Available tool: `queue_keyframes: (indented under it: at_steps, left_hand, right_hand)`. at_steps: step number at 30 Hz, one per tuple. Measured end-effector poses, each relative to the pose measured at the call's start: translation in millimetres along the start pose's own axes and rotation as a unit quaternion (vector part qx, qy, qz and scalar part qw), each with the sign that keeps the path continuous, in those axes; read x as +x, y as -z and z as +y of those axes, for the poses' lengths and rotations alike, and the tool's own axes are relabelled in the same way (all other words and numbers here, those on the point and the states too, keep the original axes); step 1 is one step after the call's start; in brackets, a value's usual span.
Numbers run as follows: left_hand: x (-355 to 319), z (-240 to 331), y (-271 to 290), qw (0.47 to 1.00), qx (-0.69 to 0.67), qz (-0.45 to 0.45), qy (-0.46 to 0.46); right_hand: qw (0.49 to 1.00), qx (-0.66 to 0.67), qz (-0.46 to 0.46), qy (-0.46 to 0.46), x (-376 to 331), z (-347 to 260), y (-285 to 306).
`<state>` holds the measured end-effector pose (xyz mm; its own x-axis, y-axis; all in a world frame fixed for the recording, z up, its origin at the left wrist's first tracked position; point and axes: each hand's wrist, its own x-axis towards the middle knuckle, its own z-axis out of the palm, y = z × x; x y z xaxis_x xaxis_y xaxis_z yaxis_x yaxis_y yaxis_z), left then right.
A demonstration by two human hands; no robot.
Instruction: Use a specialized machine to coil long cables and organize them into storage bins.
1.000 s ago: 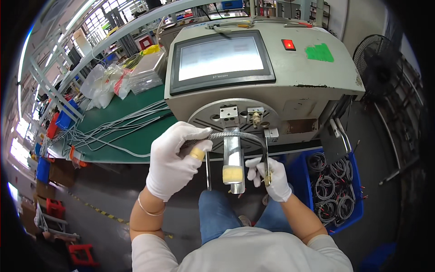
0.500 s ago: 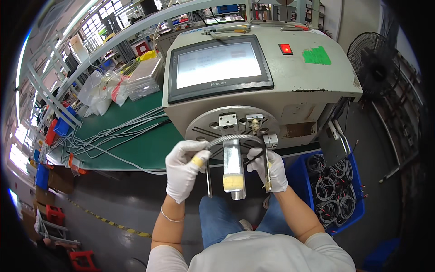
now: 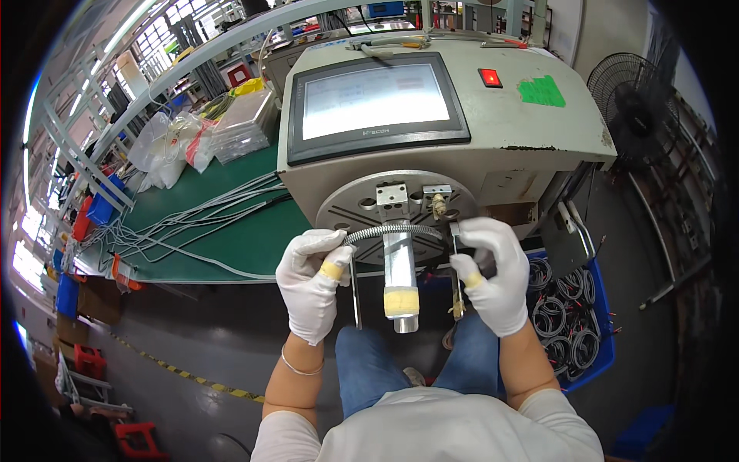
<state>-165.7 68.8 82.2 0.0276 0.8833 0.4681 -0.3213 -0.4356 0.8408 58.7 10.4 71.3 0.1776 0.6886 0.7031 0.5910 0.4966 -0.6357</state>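
A round slotted metal plate (image 3: 345, 206) on the machine front carries a flat metal arm (image 3: 399, 266) with yellow wrapping near its tip. Over this arm curves a grey metal coil spring (image 3: 396, 229). Its left end meets my left hand (image 3: 309, 285), white-gloved with yellow tape, whose thumb and forefinger are pinched on it beside a thin metal rod (image 3: 355, 296). My right hand (image 3: 496, 277), gloved alike, is beside the right rod (image 3: 456, 289), thumb and forefinger apart with nothing seen between them; its other fingers are blurred.
Above the plate is the machine's lit screen (image 3: 376, 100), with a red switch (image 3: 489, 78) to its right. Grey cables (image 3: 192, 215) spread over the green bench (image 3: 188, 258) at left. A blue crate (image 3: 603, 339) of coiled cables stands at right, and a black fan (image 3: 635, 108) beyond.
My right hand has drawn back to the right from the spring's right end, and its fingers have parted. The dark strand near that hand no longer shows. My left hand still pinches the left end.
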Motion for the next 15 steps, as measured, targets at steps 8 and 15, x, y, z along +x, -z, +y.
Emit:
queue_keyframes:
  at_steps: [8,15]
  left_hand:
    - [-2,1,-1,1.000,0.014,-0.007,0.027]
    - [-2,-11,13,0.993,0.082,-0.030,0.080]
  right_hand:
    - [0.995,0.089,-0.004,-0.052,16,3,-16]
    - [0.995,0.039,0.019,-0.094,23,3,-21]
